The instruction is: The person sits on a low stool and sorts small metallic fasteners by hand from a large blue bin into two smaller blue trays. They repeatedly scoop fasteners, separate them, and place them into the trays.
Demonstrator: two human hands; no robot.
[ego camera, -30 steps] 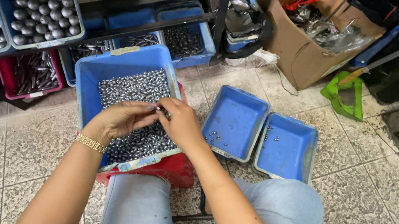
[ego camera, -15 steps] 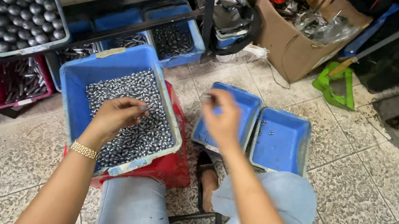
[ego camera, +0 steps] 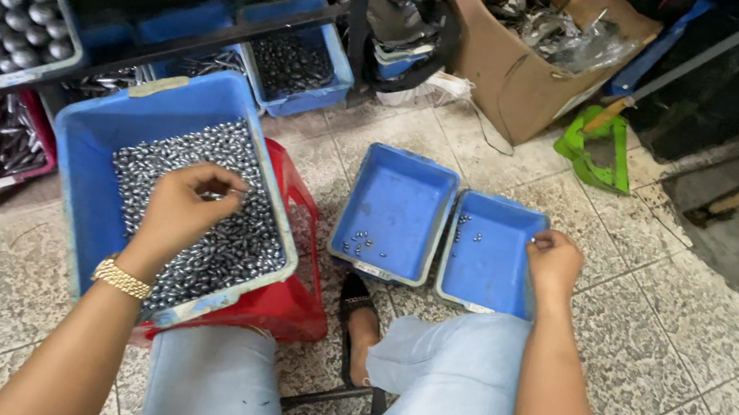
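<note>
Left hand (ego camera: 177, 209) grip pinched over grey pellets (ego camera: 217, 211) in bin (ego camera: 98, 139); right hand (ego camera: 554, 262) curled at tray (ego camera: 492, 260), grip unclear.

Blue tub (ego camera: 114, 132) of shiny grey metal pieces (ego camera: 217, 211) sits on a red crate (ego camera: 297, 301). Two blue trays (ego camera: 395, 207) at three o'clock. Pale speckled floor tiles (ego camera: 666, 361); light blue jeans (ego camera: 450, 384); gold watch (ego camera: 121, 278).

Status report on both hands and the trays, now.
Left hand pinching small grey metal pieces in big blue bin. Right hand closed over right small blue tray. Nothing blocking.
</note>
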